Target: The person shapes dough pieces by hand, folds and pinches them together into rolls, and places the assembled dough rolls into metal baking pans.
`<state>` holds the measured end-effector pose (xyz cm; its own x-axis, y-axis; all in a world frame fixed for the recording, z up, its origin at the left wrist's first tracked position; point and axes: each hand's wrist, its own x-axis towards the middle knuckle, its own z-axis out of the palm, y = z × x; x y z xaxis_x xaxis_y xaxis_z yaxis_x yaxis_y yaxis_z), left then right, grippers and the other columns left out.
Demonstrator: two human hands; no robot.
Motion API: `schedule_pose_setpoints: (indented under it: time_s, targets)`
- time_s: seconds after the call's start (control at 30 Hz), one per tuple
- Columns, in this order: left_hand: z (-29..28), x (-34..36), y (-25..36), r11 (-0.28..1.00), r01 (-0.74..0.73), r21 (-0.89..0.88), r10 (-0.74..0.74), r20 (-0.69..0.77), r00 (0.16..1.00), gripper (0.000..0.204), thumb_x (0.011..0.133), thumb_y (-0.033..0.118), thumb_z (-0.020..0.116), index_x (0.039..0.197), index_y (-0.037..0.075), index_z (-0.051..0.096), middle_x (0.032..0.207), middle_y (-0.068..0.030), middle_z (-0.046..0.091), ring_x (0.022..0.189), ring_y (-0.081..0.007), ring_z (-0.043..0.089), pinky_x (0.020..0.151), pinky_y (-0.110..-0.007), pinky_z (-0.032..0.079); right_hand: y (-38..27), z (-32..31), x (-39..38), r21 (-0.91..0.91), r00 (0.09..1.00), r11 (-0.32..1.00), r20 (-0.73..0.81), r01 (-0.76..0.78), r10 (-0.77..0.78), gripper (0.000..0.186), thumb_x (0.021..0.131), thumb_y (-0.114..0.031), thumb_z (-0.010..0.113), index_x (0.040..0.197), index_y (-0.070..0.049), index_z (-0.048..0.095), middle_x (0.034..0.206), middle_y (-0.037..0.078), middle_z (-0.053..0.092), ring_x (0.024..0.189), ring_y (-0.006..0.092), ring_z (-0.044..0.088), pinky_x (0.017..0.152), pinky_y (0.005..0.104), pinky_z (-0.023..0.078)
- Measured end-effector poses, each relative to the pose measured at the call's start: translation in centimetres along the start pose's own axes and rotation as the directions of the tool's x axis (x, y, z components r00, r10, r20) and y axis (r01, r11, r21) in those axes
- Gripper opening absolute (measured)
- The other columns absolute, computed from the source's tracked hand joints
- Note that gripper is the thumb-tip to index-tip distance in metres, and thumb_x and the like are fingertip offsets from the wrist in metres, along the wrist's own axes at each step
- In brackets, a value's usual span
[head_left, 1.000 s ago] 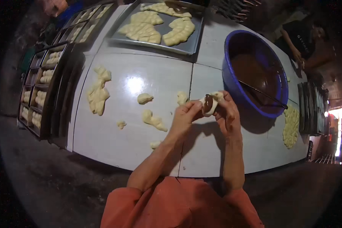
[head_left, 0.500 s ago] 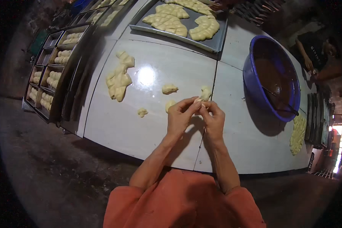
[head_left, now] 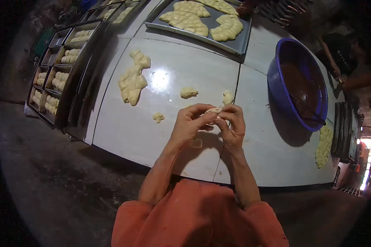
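My left hand (head_left: 189, 122) and my right hand (head_left: 234, 125) meet above the white table (head_left: 169, 144), their fingers closed on a small piece of pale dough (head_left: 214, 110). Thumbs and fingertips pinch it from both sides, hiding part of it. Just beyond my right fingers lies a dough lump (head_left: 228, 97). Another lump (head_left: 189, 92) rests past my left hand, and a smaller scrap (head_left: 158, 117) lies to its left. Farther left is a large, bumpy dough mass (head_left: 132, 84).
A metal tray (head_left: 245, 37) with bumpy dough slabs stands at the back. Right of my hands sits a purple basin (head_left: 275, 78) with brown contents and a dark stick. Beyond are a dough strip (head_left: 325, 146) and another person (head_left: 344, 53). Dough-filled tins (head_left: 49, 57) stand left.
The round dough piece beside my left hand no longer shows on the table. My fingers have shifted around the dough they hold. The whole view has moved slightly.
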<state>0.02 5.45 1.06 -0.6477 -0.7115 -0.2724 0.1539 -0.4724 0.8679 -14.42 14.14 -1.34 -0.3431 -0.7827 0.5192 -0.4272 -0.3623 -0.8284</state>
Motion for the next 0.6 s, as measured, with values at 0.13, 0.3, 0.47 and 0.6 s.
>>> schedule_pose_setpoints:
  time_s: [0.13, 0.3, 0.47, 0.6]
  targets:
    - [-0.2, -0.1, -0.8, 1.000, 0.013, 0.017, -0.014, 0.057, 0.998, 0.023, 0.096, 0.011, 0.064, 0.116, 0.000, 0.068, 0.103, -0.0092, 0.071, 0.089, -0.0145, 0.069, 0.075, -0.029, 0.061, 0.2, 2.8, -0.9, 0.179, 0.949, 0.982, -0.292, -0.066, 0.117, 0.017, 0.088, -0.010, 0.075, 0.102, -0.005, 0.066, 0.118, 0.011, 0.058, 0.098, 0.0171, 0.058, 0.083, 0.0316, 0.050]
    - [-0.2, -1.7, -2.1, 0.998, -0.008, 0.058, 0.003, 0.074, 0.997, 0.031, 0.099, 0.013, 0.059, 0.127, 0.002, 0.063, 0.096, -0.0036, 0.066, 0.078, -0.0083, 0.060, 0.066, -0.025, 0.053, 0.7, 2.1, -0.6, -0.140, 0.970, 0.990, -0.243, -0.015, -0.020, 0.018, 0.090, -0.017, 0.076, 0.090, -0.002, 0.065, 0.082, 0.006, 0.062, 0.071, 0.0152, 0.059, 0.063, 0.0297, 0.049]
    - [-1.0, -1.9, -2.5, 0.964, -0.059, 0.259, 0.079, -0.069, 0.994, 0.032, 0.094, 0.017, 0.070, 0.121, 0.000, 0.069, 0.073, 0.0024, 0.061, 0.059, -0.0030, 0.050, 0.052, -0.021, 0.041, -0.1, 1.8, -1.2, -0.089, 0.951, 0.947, -0.013, -0.310, 0.310, 0.023, 0.092, -0.021, 0.074, 0.101, -0.001, 0.067, 0.091, 0.011, 0.066, 0.077, 0.0171, 0.064, 0.065, 0.0309, 0.051]
    - [-3.0, -2.8, -3.0, 0.975, 0.017, 0.222, 0.006, -0.104, 0.995, 0.030, 0.096, 0.021, 0.068, 0.114, -0.003, 0.071, 0.089, -0.0048, 0.070, 0.080, -0.0095, 0.067, 0.068, -0.025, 0.056, -2.4, 2.3, -1.4, -0.096, 0.978, 0.977, 0.066, -0.192, 0.199, 0.025, 0.093, -0.016, 0.071, 0.113, -0.001, 0.067, 0.108, 0.014, 0.067, 0.085, 0.0220, 0.067, 0.072, 0.0330, 0.054]
